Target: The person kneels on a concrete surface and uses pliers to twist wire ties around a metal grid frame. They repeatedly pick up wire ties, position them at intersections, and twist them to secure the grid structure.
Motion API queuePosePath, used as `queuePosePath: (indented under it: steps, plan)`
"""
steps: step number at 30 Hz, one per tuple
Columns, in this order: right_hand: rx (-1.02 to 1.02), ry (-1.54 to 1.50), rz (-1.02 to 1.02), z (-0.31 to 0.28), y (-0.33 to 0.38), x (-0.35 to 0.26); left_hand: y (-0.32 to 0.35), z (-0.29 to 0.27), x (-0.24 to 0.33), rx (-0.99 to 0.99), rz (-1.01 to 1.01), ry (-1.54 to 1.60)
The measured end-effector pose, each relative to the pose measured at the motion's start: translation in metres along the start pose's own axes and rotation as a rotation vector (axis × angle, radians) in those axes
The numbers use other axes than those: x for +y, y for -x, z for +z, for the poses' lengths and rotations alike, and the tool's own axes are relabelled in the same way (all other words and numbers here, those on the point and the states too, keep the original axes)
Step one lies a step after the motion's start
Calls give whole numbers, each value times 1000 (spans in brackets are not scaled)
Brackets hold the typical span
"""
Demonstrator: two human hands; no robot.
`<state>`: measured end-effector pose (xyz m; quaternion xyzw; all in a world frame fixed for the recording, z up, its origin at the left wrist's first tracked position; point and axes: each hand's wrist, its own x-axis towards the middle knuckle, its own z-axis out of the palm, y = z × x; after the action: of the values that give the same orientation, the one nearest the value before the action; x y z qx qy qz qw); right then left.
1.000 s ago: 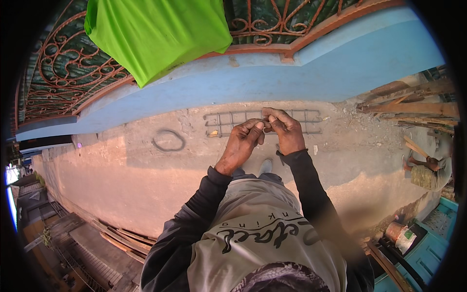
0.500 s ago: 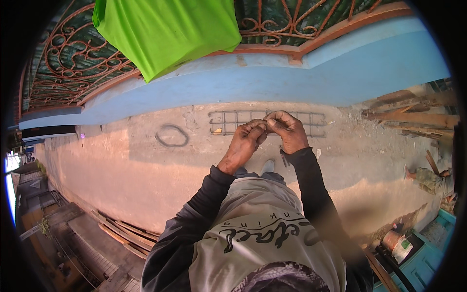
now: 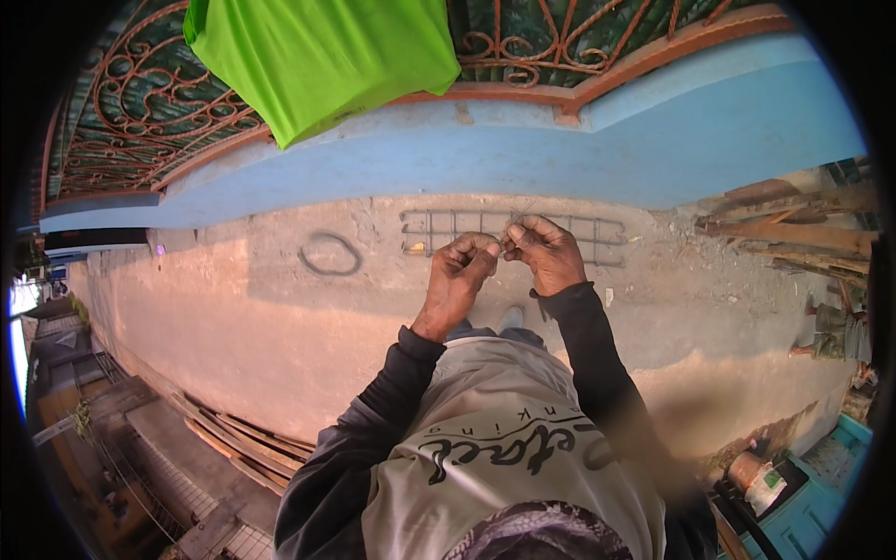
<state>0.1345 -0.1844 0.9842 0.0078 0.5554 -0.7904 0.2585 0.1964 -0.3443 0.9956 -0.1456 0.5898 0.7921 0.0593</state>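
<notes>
My left hand (image 3: 459, 282) and my right hand (image 3: 547, 254) are raised in front of my body, fingertips close to each other. Thumb and fingers of each are pinched together. Whatever lies between them is too thin and small to name, though faint fine lines show just above the right fingers. Beyond and below the hands, a ladder-like frame of steel bars (image 3: 596, 230) lies on the ground, its middle partly covered by them. To its left rests a dark ring of coiled wire (image 3: 354, 250).
A low blue wall (image 3: 700, 121) with a scrolled iron railing (image 3: 140, 117) runs along the far side. Bright green cloth (image 3: 322, 65) hangs over it. Timber (image 3: 793, 224) lies far right, near another person (image 3: 831, 329). Planks (image 3: 245, 446) lie lower left; a bucket (image 3: 749, 471) stands lower right.
My left hand has shifted slightly left and down, opening a small gap between the fingertips. Over at the right, the other person has changed position.
</notes>
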Motion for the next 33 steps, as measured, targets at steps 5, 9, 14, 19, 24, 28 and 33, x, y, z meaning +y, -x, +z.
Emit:
queuePosePath:
  steps: [5, 9, 14, 19, 24, 28, 33]
  plan:
    - [54, 177, -23, 1, 3, 0, 4, 5, -10, 55, 40, 69]
    - [115, 132, -37, 4, 6, 10, 6, 10, -19, 123, 43, 155]
    - [225, 100, -85, 14, 17, 23, 10, 10, -20, 174, 10, 169]
    - [322, 114, -92, 24, 21, 23, 8, 11, -21, 219, 31, 127]
    - [357, -257, 105, 24, 20, 29, 8, 7, -22, 218, 49, 135]
    - [293, -316, 21, 28, 16, 24, 6, 1, -22, 208, 80, 103]
    - [340, -290, 34, 28, 9, 25, 4, -2, -23, 215, 86, 101]
